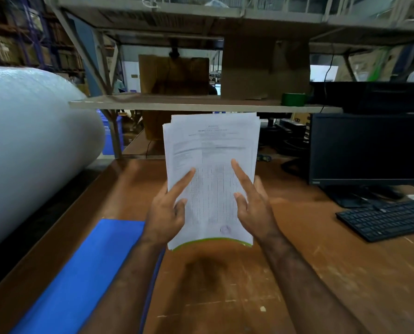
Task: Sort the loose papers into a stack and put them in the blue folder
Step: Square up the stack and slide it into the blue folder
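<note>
A stack of printed white papers (210, 169) stands upright above the brown table (297, 261), its lower edge lifted off the surface and showing a green strip. My left hand (167, 213) grips the stack's left edge, index finger laid across the front sheet. On the other side, my right hand (254, 206) grips the right edge with its index finger stretched up over the page. The sheets' top edges are slightly uneven. The blue folder (85, 273) lies flat on the table at the lower left, partly under my left forearm.
A large roll of bubble wrap (32, 145) fills the left side. A black monitor (367, 148) and keyboard (389, 218) sit at the right. A low shelf board (201, 106) with a green tape roll (294, 99) and cardboard boxes hangs just behind the papers.
</note>
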